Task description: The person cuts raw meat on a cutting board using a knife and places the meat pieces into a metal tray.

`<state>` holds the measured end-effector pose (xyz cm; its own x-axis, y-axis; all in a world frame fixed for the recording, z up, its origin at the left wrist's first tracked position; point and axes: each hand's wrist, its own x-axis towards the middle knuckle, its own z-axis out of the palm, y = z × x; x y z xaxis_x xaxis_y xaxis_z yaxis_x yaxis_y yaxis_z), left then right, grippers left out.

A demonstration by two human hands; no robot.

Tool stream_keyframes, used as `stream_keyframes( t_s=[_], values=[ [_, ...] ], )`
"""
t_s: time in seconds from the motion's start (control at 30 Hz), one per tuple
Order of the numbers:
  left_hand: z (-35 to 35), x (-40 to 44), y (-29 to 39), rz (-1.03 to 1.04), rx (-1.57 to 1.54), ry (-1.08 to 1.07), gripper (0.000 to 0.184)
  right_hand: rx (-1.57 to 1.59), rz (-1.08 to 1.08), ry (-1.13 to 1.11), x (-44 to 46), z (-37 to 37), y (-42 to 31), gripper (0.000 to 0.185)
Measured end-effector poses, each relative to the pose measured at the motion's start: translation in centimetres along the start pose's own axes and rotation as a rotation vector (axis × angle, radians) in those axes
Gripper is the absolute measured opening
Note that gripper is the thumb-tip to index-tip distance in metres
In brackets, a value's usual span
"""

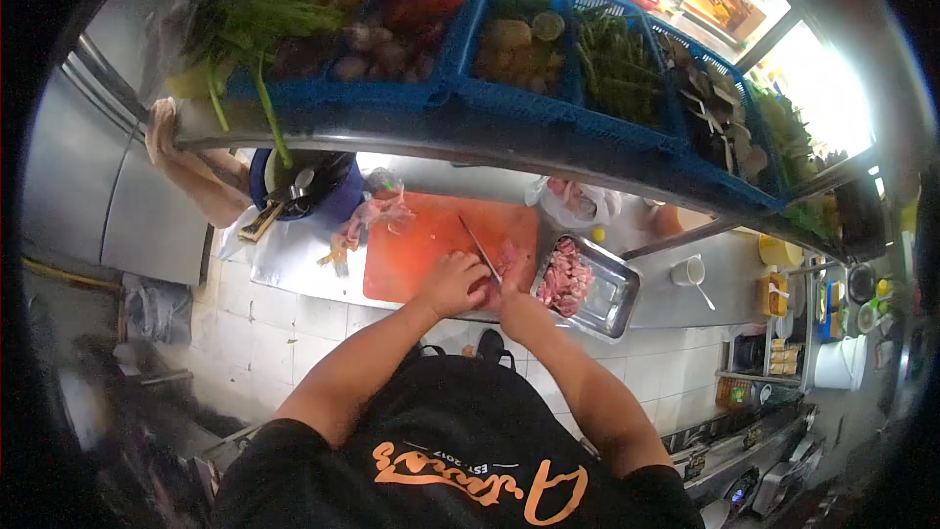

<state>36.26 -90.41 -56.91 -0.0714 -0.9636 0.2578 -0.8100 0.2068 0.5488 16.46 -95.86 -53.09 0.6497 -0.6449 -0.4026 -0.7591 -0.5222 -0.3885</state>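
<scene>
An orange-red cutting board [406, 250] lies on the steel counter below the shelf. My right hand [524, 313] is closed round the handle of a knife [478, 243], whose blade points up and left over the board. Just left of the blade, my left hand [455, 284] has its fingers curled at some meat near the board's front edge; whether it grips the meat is hidden. Cut pink meat [565, 279] fills the left part of a metal tray [615, 299] right of the board. Raw pieces [377, 216] lie at the board's upper left.
Blue baskets [450, 78] of vegetables stand on the shelf above. A blue bucket [338, 198] with utensils is at the left, a plastic bag [578, 204] with meat behind the tray, a white cup [687, 271] farther right. Another person's arm [196, 176] reaches in at the left.
</scene>
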Motion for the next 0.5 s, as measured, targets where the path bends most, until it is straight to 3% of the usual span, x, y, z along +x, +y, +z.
stream_keyframes(
  t_s=[0.17,0.27,0.37,0.5],
  values=[
    [0.8,0.1,0.5,-0.061,-0.026,0.002,0.026,0.049,-0.195,0.141,0.2,1.9,2.1,0.028],
    [0.2,0.5,1.3,-0.171,-0.074,-0.043,0.027,0.210,-0.088,0.180,-1.1,-0.3,1.4,0.031],
    [0.8,1.2,1.3,0.100,0.056,0.050,0.024,0.295,-0.084,0.316,-1.8,-1.1,1.5,0.035],
    [0.4,2.1,1.6,0.121,-0.032,-0.149,0.021,0.293,-0.061,0.375,-2.4,-1.0,3.3,0.041]
  ],
)
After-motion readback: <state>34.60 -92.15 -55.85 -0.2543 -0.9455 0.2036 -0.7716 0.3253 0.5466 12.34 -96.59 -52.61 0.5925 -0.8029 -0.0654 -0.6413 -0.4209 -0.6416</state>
